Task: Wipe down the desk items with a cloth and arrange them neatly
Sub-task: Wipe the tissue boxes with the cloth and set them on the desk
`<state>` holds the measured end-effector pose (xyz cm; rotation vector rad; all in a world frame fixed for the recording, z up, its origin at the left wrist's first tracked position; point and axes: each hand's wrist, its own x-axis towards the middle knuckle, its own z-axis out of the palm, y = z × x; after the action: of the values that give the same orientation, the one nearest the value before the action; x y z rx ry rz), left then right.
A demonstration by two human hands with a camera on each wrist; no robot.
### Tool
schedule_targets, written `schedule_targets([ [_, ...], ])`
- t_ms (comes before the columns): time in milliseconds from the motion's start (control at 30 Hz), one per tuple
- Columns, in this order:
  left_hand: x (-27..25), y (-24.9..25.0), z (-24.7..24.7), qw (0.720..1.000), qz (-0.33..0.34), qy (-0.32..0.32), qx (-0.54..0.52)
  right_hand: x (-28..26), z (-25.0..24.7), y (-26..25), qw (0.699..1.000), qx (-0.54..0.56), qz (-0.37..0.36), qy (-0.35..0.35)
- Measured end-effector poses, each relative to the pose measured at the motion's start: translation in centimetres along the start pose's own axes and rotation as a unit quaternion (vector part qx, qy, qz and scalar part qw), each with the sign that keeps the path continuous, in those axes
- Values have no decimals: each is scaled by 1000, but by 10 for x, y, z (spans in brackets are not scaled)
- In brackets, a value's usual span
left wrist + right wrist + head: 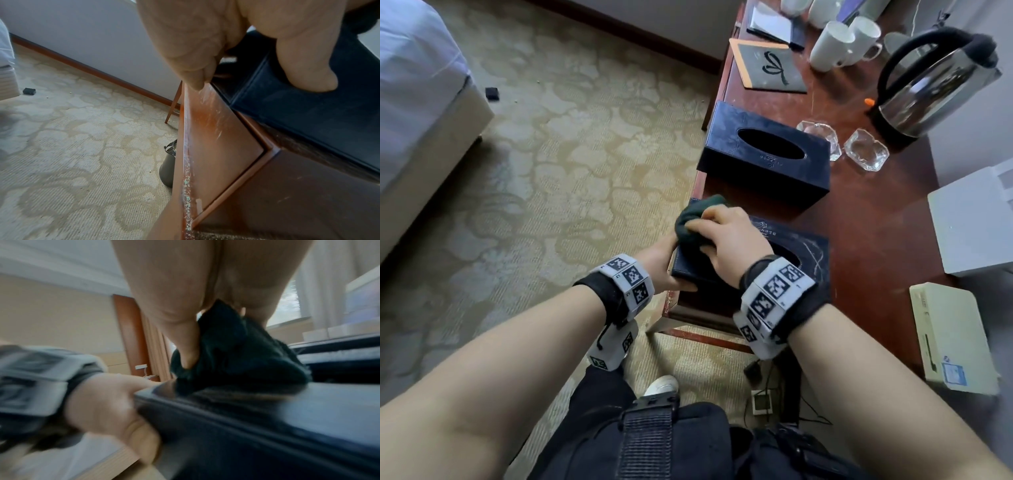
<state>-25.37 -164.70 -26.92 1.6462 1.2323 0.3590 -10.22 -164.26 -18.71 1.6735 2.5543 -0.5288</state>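
A dark blue tissue box (pixel 801 246) sits at the near left corner of the reddish wooden desk (pixel 866 205). My left hand (pixel 662 263) grips its near left corner (pixel 308 104), thumb on the near side. My right hand (pixel 726 236) holds a bunched dark green cloth (pixel 690 222) and presses it onto the box's top left edge. In the right wrist view the cloth (pixel 236 356) hangs from the fingers onto the box top (pixel 308 404), with the left hand (pixel 107 404) at the box's corner. A second, like tissue box (pixel 767 154) stands just behind.
Two glass ashtrays (pixel 866 149), a steel kettle (pixel 931 89), white mugs (pixel 842 42), a grey folder (pixel 770 66) and notepads lie further back. White boxes (pixel 972 226) and a cream device (pixel 952 335) lie at the right. Patterned carpet (pixel 551 171) and a bed (pixel 417 92) are left.
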Motion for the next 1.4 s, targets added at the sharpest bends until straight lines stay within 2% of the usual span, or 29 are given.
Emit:
schedule_targets([
  [100,0,0,-1,1000,-1,-8,0,-30,-3,11,991,-6,-131,-25],
  [167,-2,3,-1,1000,-14,-7,8,-41,-13,25,985,-41,-152,-67],
  [200,-2,4,-1,1000,-14,-7,9,-43,-19,31,985,-61,-125,-101],
  [233,-3,4,-1,1000,-14,-7,5,-44,-24,35,989,-66,-82,-102],
  [300,-2,3,1,1000,-14,-6,-5,-40,-23,31,999,-23,-22,-20],
  [367,-1,2,2,1000,-9,-8,-19,-38,-11,6,999,22,-24,42],
  [433,-1,0,3,1000,-13,-13,-19,-44,9,-10,998,22,-46,27],
  [500,-4,0,3,999,-37,-10,6,-60,15,-1,999,23,-25,36],
  [600,-12,4,1,996,-69,0,60,-82,5,35,999,18,39,22],
  [667,-18,15,-3,995,-46,22,82,-87,-1,46,996,9,88,31],
  [700,-19,22,-6,994,-23,32,106,-85,-1,45,993,13,103,61],
  [767,-19,40,-8,981,28,32,191,-77,5,29,988,29,100,112],
  [800,-17,48,-7,969,43,24,240,-74,11,19,989,35,85,115],
  [867,-11,59,-4,952,36,-11,304,-75,23,10,993,25,73,94],
  [933,-6,60,-1,937,13,-43,345,-86,23,23,990,32,99,94],
  [1067,-4,57,-1,932,-1,-66,355,-119,13,70,972,32,198,120],
  [1167,-6,60,-1,931,-6,-70,358,-127,2,98,938,42,323,118],
  [1233,-6,61,0,930,-12,-74,361,-120,-4,100,916,60,375,127],
  [1300,-7,62,0,928,-15,-75,364,-108,0,79,933,35,332,131],
  [1400,-8,63,0,929,-16,-72,363,-98,19,40,977,3,181,111],
])
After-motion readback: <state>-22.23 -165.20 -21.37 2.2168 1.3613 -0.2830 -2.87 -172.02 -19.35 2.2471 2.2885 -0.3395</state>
